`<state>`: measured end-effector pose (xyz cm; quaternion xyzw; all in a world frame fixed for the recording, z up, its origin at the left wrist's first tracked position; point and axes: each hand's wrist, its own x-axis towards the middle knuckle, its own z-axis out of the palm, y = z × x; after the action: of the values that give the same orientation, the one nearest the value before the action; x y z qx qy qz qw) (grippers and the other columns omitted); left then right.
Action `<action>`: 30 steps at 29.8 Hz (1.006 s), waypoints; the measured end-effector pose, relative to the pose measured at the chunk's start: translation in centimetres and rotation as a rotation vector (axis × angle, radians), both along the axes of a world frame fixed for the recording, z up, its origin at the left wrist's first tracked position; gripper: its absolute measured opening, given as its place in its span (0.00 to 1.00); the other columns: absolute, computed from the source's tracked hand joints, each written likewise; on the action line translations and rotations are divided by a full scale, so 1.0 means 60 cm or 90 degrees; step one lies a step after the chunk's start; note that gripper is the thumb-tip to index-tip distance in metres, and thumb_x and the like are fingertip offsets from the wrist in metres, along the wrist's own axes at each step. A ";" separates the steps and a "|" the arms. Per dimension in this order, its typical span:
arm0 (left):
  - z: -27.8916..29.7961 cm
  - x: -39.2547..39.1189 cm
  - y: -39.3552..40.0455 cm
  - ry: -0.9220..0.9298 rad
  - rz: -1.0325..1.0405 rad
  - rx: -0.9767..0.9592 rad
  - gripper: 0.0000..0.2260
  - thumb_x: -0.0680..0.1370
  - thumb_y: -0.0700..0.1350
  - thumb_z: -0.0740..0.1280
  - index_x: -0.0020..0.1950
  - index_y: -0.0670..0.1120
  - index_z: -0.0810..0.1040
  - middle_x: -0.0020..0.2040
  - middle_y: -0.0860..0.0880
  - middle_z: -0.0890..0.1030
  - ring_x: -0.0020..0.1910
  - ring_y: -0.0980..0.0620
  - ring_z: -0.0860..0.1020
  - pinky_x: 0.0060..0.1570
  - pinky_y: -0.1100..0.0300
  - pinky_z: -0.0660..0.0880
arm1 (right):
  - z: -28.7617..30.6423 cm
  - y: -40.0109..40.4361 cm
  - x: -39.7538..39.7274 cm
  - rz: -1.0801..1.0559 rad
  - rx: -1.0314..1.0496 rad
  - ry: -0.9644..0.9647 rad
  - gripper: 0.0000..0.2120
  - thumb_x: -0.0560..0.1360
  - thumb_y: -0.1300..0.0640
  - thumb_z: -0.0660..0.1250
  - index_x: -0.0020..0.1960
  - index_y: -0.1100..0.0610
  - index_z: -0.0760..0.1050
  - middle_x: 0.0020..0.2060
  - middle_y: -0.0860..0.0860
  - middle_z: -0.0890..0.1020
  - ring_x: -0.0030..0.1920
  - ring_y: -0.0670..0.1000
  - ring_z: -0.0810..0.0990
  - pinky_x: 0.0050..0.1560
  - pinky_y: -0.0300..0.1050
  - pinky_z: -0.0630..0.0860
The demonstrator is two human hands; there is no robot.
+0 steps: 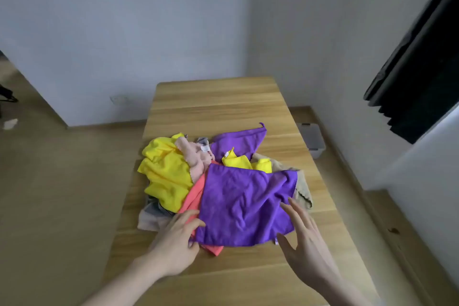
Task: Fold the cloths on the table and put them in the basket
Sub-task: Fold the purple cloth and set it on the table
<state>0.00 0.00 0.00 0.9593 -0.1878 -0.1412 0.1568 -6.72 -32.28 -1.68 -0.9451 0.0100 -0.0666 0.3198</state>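
Between both hands' fingers (pixel 192 217) lies the purple cloth (pixel 244 204), touching them.

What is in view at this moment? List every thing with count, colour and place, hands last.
purple cloths: 2; purple; one spread on top of the pile at the near side, one behind it
yellow cloths: 2; yellow; a large one on the pile's left, a small one mid-pile
pink cloth: 1; pale pink; pile top, centre
coral cloth: 1; coral; under the near purple one
beige cloth: 1; beige; pile's right edge
grey cloth: 1; grey; pile's near left
table: 1; light wood; centre
storage box: 1; clear grey; floor, right of table
curtain: 1; black; upper right
left hand: open, at the purple cloth's near left corner
right hand: open, at its right edge
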 end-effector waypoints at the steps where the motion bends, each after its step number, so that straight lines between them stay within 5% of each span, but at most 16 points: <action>1: -0.032 0.012 -0.006 0.005 -0.013 0.016 0.23 0.77 0.50 0.64 0.73 0.58 0.70 0.77 0.58 0.62 0.77 0.56 0.61 0.75 0.60 0.58 | -0.031 -0.005 0.007 0.007 0.008 -0.001 0.34 0.77 0.52 0.72 0.78 0.40 0.60 0.76 0.32 0.55 0.79 0.39 0.53 0.74 0.41 0.62; 5: -0.133 0.052 -0.008 -0.016 -0.011 0.017 0.29 0.74 0.48 0.64 0.76 0.58 0.66 0.76 0.60 0.63 0.76 0.58 0.62 0.75 0.62 0.59 | -0.147 -0.023 0.032 -0.007 -0.009 0.070 0.33 0.78 0.48 0.71 0.78 0.39 0.60 0.75 0.33 0.57 0.79 0.41 0.54 0.75 0.40 0.59; 9: -0.258 0.081 -0.003 -0.062 -0.005 -0.019 0.31 0.69 0.51 0.63 0.74 0.62 0.68 0.74 0.66 0.64 0.74 0.63 0.63 0.69 0.52 0.66 | -0.292 -0.047 0.054 -0.035 -0.040 0.071 0.32 0.76 0.43 0.68 0.78 0.43 0.64 0.75 0.37 0.62 0.79 0.49 0.59 0.76 0.47 0.63; 13: -0.372 0.072 0.011 -0.170 -0.055 -0.065 0.25 0.72 0.51 0.64 0.69 0.59 0.74 0.72 0.64 0.69 0.71 0.60 0.69 0.66 0.61 0.60 | -0.404 -0.050 0.046 -0.045 -0.109 -0.031 0.30 0.75 0.36 0.62 0.75 0.43 0.69 0.75 0.41 0.69 0.78 0.46 0.62 0.75 0.56 0.64; 20: -0.428 0.067 0.025 -0.278 -0.091 -0.167 0.25 0.69 0.52 0.64 0.67 0.59 0.77 0.71 0.66 0.71 0.72 0.62 0.68 0.71 0.61 0.62 | -0.428 -0.042 0.043 -0.177 -0.118 -0.163 0.18 0.73 0.34 0.68 0.59 0.40 0.81 0.61 0.37 0.79 0.64 0.44 0.76 0.65 0.55 0.73; 24: -0.431 0.072 0.017 -0.331 -0.053 -0.142 0.23 0.66 0.50 0.66 0.61 0.58 0.80 0.65 0.65 0.76 0.66 0.64 0.73 0.69 0.72 0.55 | -0.422 -0.049 0.041 -0.207 -0.088 -0.108 0.15 0.72 0.35 0.68 0.55 0.39 0.80 0.56 0.36 0.76 0.60 0.45 0.76 0.66 0.53 0.71; 30: -0.435 0.065 0.022 -0.383 0.011 -0.066 0.15 0.72 0.53 0.64 0.56 0.60 0.82 0.58 0.65 0.81 0.61 0.62 0.78 0.60 0.56 0.73 | -0.436 -0.044 0.029 -0.264 -0.147 -0.100 0.12 0.73 0.38 0.67 0.52 0.43 0.79 0.49 0.44 0.77 0.56 0.53 0.78 0.64 0.53 0.71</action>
<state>3.91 1.34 -26.08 0.9502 -0.2248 0.1606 0.1440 -4.97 -34.90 -27.82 -0.9451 0.1707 -0.2050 0.1888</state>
